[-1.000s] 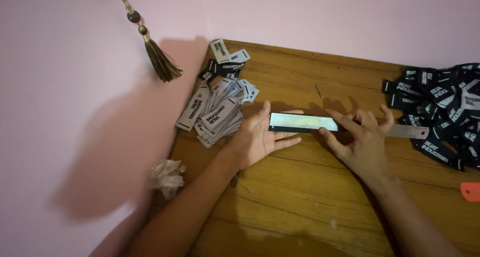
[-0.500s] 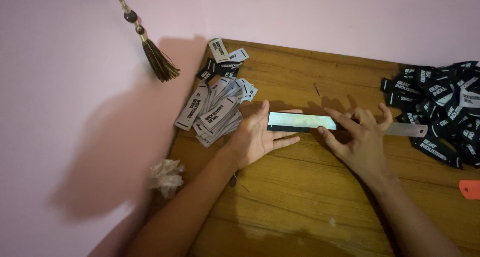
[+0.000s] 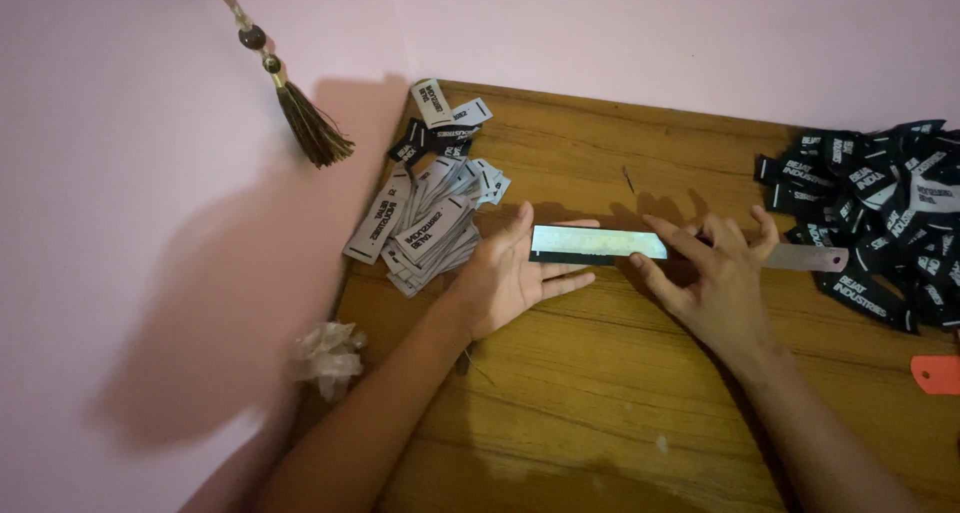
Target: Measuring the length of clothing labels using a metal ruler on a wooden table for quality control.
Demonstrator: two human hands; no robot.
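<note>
Glossy metal ruler [image 3: 640, 243] lies on grained, matt wooden table [image 3: 600, 393] beside woven cloth labels [image 3: 425, 223].

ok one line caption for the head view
Both hands, left hand and right hand, press a metal ruler on a wooden table between label piles.

My right hand [image 3: 718, 285] covers the middle of the long metal ruler [image 3: 640, 245]. The heap of black woven labels [image 3: 878, 213] runs off the right edge, as does an orange tag [image 3: 938, 374]. The brown tassel's [image 3: 305, 123] cord leaves the top.
</note>
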